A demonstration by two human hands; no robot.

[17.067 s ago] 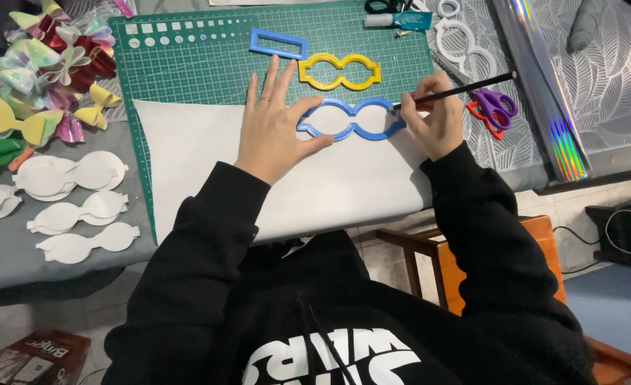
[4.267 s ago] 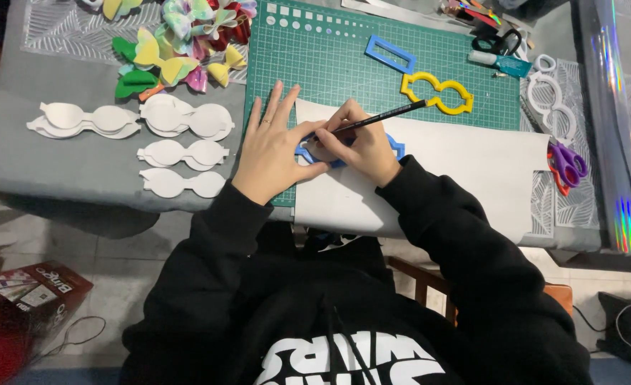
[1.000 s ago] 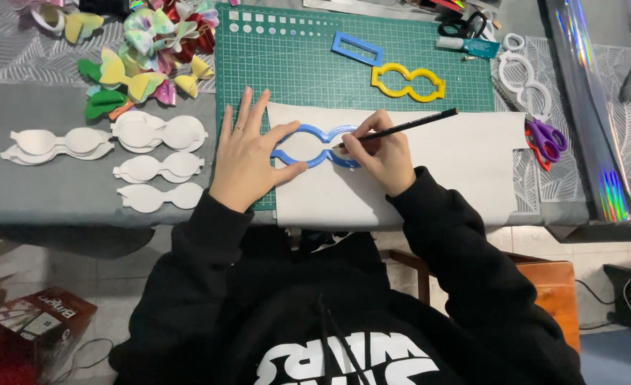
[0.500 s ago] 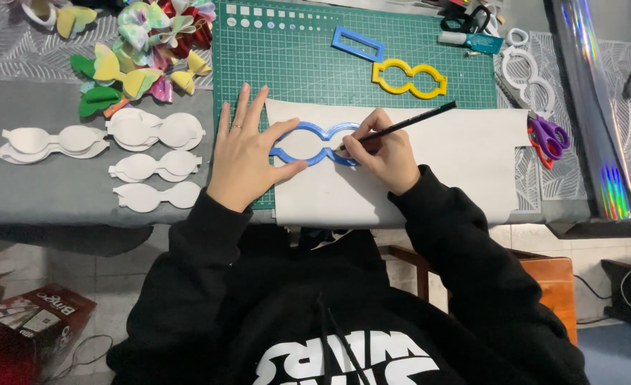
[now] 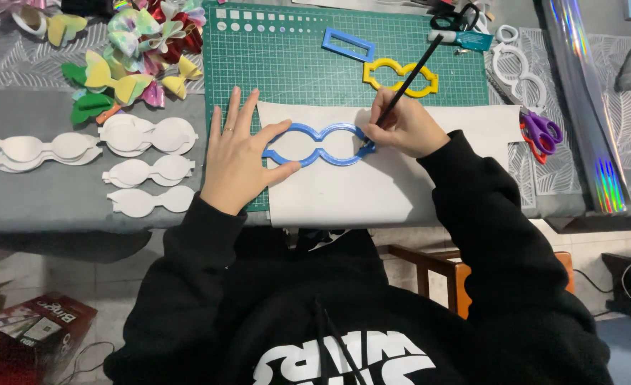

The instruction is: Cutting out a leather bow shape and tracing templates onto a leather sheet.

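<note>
A blue bow-shaped template [image 5: 320,144] lies on a white sheet [image 5: 372,192] that partly covers the green cutting mat [image 5: 294,64]. My left hand [image 5: 238,153] lies flat with fingers spread, pressing the template's left end. My right hand [image 5: 401,127] grips a black pencil [image 5: 409,77] whose tip touches the template's right end. Both arms wear black sleeves.
Left of the mat lie white cut bow shapes [image 5: 144,167] and a pile of coloured bows [image 5: 126,68]. A yellow template [image 5: 399,77] and a blue rectangular frame [image 5: 348,44] sit on the mat. Purple scissors [image 5: 542,130], a white template [image 5: 518,68] and a holographic roll [image 5: 586,107] lie right.
The pencil has swung more upright and its tip has moved to the template's right end. My left hand still holds the template down.
</note>
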